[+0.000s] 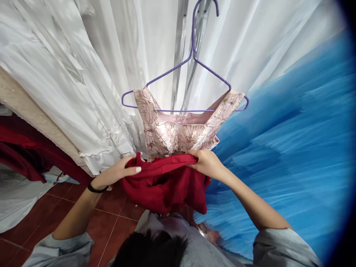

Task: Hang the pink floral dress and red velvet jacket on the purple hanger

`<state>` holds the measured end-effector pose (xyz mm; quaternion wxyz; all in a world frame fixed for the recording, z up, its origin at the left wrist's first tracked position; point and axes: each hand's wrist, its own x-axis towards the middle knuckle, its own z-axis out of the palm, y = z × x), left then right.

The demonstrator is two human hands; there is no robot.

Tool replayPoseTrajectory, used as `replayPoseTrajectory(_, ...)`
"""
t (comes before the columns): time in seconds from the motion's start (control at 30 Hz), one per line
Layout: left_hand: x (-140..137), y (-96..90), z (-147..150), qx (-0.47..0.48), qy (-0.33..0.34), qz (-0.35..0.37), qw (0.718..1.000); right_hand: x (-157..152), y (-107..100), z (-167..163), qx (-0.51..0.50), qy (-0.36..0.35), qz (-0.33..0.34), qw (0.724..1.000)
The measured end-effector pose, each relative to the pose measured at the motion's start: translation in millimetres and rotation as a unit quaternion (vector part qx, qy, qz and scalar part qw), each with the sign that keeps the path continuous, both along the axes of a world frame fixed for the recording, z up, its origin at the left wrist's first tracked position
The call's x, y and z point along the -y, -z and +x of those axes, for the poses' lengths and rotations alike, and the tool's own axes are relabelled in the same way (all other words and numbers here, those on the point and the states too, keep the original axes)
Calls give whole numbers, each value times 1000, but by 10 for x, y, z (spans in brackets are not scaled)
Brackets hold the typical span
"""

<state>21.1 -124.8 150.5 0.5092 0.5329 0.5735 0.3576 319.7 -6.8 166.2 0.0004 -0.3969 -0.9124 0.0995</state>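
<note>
A pink floral brocade bodice with wide shoulder straps [189, 135] hangs from a purple wire hanger [191, 55]. Directly below it, a dark red garment [167, 181] is stretched between my two hands. My left hand [118, 172] grips its edge at the left, the thumb lying on top of the cloth. At the right, my right hand [207, 163] pinches the same edge, close under the bodice. Red cloth drapes down in folds toward my body. Whether the red piece is joined to the bodice, I cannot tell.
White drapes and garments [66, 66] hang at the left and behind the hanger. Blue tulle-like fabric [292, 148] fills the right side. More dark red cloth [25, 148] hangs at the far left. The floor is red tile [108, 222].
</note>
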Motion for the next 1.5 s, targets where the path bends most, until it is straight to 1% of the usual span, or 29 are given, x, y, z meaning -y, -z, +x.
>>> replayPoseTrajectory(0.07,112,-60,-34,-38,36,-3,999,19,-39,-166,-26,-42,61,997)
replayPoseTrajectory(0.1,157,-83,-36,-51,9,0,999,36,-2,-298,-35,-73,83,993)
replayPoseTrajectory(0.13,193,-100,-32,-45,-42,6,998,56,73,-461,-48,-107,85,989)
replayPoseTrajectory(0.17,222,-116,-25,-19,-105,13,994,80,178,-650,-63,-145,61,986)
replayPoseTrajectory(0.2,246,-134,-22,22,-164,20,986,104,296,-858,-79,-181,11,980)
replayPoseTrajectory(0.27,300,-206,-50,113,-243,24,963,139,480,-1293,-104,-243,-111,958)
replayPoseTrajectory(0.3,338,-266,-89,147,-274,26,950,142,504,-1504,-112,-258,-149,948)
replayPoseTrajectory(0.33,390,-344,-146,168,-312,33,935,132,460,-1703,-121,-263,-160,944)
replayPoseTrajectory(0.37,454,-436,-219,177,-359,52,915,107,342,-1887,-136,-269,-146,942)
replayPoseTrajectory(0.4,529,-537,-301,175,-409,86,892,69,152,-2055,-155,-285,-115,939)
replayPoseTrajectory(0.47,673,-739,-467,148,-491,201,834,-43,-394,-2346,-201,-337,-24,919)
replayPoseTrajectory(0.53,728,-905,-599,83,-542,334,767,-198,-1026,-2593,-244,-392,89,883)
replayPoseTrajectory(0.57,692,-967,-650,38,-557,375,740,-294,-1320,-2704,-254,-410,147,864)
replayPoseTrajectory(0.63,473,-1055,-734,-48,-569,400,717,-530,-1782,-2904,-224,-419,249,844)
replayPoseTrajectory(0.67,303,-1084,-774,-72,-565,405,715,-666,-1938,-2989,-190,-409,287,845)
replayPoseTrajectory(0.73,-84,-1123,-851,-58,-538,427,724,-940,-2118,-3105,-102,-368,320,867)
replayPoseTrajectory(0.83,-528,-1176,-895,15,-482,452,751,-1231,-2220,-3094,-14,-307,277,910)
replayPoseTrajectory(0.9,-642,-1241,-814,21,-450,441,776,-1293,-2300,-2951,-14,-279,229,933)
replayPoseTrajectory(0.97,-662,-1328,-625,10,-422,442,791,-1281,-2425,-2726,-65,-249,166,952)
replayPoseTrajectory(1.07,-710,-1425,-161,-24,-411,466,783,-1267,-2639,-2318,-189,-169,33,967)
replayPoseTrajectory(1.1,-753,-1429,28,-43,-408,468,782,-1283,-2698,-2182,-216,-137,9,967)
replayPoseTrajectory(1.17,-869,-1376,419,-93,-372,454,804,-1336,-2771,-1931,-208,-92,12,974)
replayPoseTrajectory(1.23,-977,-1254,764,-154,-294,426,841,-1380,-2775,-1740,-161,-68,31,984)
replayPoseTrajectory(1.27,-1012,-1182,893,-189,-246,408,858,-1385,-2753,-1674,-150,-57,18,987)
replayPoseTrajectory(1.3,-1029,-1113,982,-228,-194,383,874,-1375,-2717,-1630,-157,-44,-17,987)
replayPoseTrajectory(1.37,-1015,-1021,1030,-297,-105,329,890,-1319,-2617,-1604,-216,-5,-114,970)
replayPoseTrajectory(1.4,-996,-1009,996,-319,-87,318,889,-1284,-2561,-1618,-248,27,-150,957)
replayPoseTrajectory(1.43,-981,-1019,935,-332,-96,326,880,-1252,-2506,-1646,-268,65,-167,947)
replayPoseTrajectory(1.5,-1001,-1095,778,-339,-185,385,838,-1218,-2416,-1725,-257,147,-142,945)
